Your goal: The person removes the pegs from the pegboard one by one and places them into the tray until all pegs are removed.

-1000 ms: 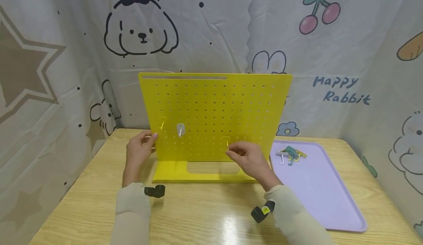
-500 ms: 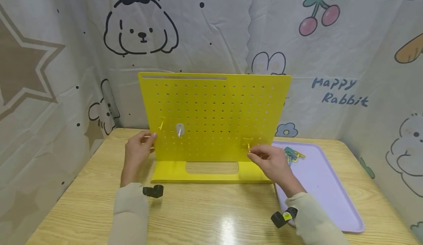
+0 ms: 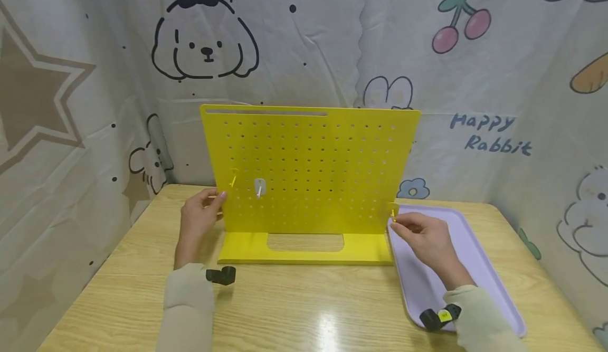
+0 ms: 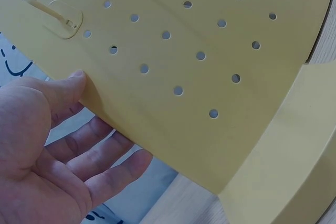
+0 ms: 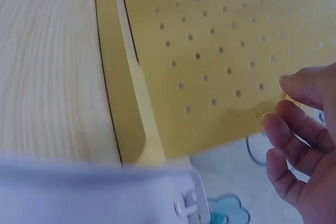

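- Right hand (image 3: 429, 238) is clamped on a small yellow hook (image 3: 393, 213), pinching its front end; the hook is at the right edge of the yellow board (image 3: 303, 165), can't tell if they touch.
- Left hand (image 3: 199, 221) grips the board's left edge, well apart from the right.
- Hook's probably super light and stiff, maybe slick (tiny too, so easy to fumble).
- I'd pinch the front end, leaving the back free.
- Board looks rigid; an edge grip should steady it.
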Demonstrator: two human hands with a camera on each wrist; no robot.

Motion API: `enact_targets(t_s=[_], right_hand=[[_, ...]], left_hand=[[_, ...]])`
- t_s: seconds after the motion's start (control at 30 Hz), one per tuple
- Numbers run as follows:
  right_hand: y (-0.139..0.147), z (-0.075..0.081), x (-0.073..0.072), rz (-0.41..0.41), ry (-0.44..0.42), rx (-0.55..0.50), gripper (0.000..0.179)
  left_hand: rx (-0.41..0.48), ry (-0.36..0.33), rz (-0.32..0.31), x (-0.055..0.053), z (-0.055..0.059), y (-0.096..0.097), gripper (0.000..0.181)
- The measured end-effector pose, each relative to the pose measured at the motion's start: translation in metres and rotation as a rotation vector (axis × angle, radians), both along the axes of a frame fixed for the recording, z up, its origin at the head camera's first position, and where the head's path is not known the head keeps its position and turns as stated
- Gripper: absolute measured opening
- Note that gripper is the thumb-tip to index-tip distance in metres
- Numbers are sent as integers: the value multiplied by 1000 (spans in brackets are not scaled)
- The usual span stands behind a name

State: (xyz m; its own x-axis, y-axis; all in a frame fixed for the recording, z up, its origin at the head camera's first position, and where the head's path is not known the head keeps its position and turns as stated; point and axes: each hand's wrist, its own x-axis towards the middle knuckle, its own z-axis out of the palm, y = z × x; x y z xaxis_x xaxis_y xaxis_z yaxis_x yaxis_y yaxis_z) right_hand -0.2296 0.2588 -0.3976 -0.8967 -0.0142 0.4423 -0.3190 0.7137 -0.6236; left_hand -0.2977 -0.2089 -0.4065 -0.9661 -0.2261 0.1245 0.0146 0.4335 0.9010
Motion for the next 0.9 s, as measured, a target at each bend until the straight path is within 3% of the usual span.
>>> enact_targets(t_s=[0.37, 0.9], right_hand=[[41, 3, -2, -90, -72, 100, 19], [77, -15, -13, -159, -267, 177, 30]], left_hand=[[14, -12, -4, 0, 1, 0, 40], [16, 15, -13, -1, -1, -1, 39]])
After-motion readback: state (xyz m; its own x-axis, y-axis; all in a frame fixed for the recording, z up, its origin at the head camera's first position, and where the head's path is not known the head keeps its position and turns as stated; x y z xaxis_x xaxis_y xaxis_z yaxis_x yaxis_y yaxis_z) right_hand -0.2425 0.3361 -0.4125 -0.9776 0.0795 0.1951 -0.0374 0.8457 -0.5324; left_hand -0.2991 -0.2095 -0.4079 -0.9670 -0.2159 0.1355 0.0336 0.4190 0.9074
